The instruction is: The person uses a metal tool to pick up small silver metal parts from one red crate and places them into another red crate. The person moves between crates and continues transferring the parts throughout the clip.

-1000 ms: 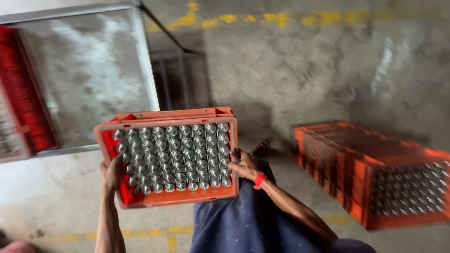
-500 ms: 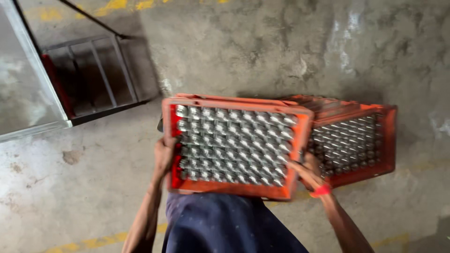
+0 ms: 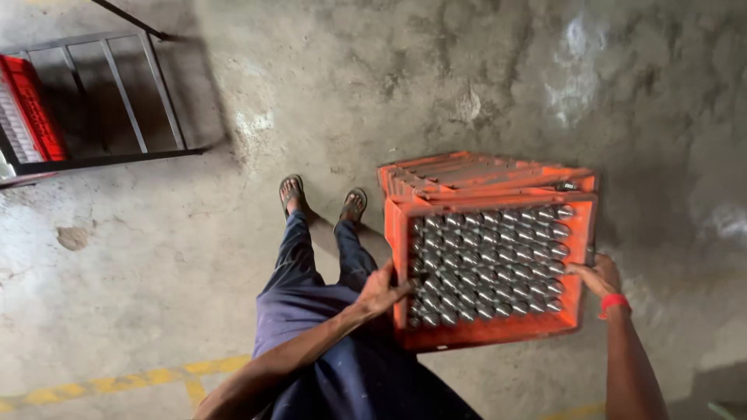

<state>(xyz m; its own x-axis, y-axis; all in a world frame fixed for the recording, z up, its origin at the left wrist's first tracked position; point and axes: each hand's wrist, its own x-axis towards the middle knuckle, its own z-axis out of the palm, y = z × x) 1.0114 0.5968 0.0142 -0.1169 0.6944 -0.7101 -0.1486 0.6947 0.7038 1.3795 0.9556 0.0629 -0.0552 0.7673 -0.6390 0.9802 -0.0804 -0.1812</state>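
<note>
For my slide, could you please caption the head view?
Both hands, left and right, grip an orange crate of shiny metal pieces over a stack of crates on concrete.

Dim, flat light lies over the grey concrete floor (image 3: 467,85). The orange plastic crate of shiny metal caps (image 3: 490,264) throws a soft shadow to its right, and small highlights glint on the caps (no harsh glare). Everything is slightly soft, with mild stretching towards the corners.
</note>
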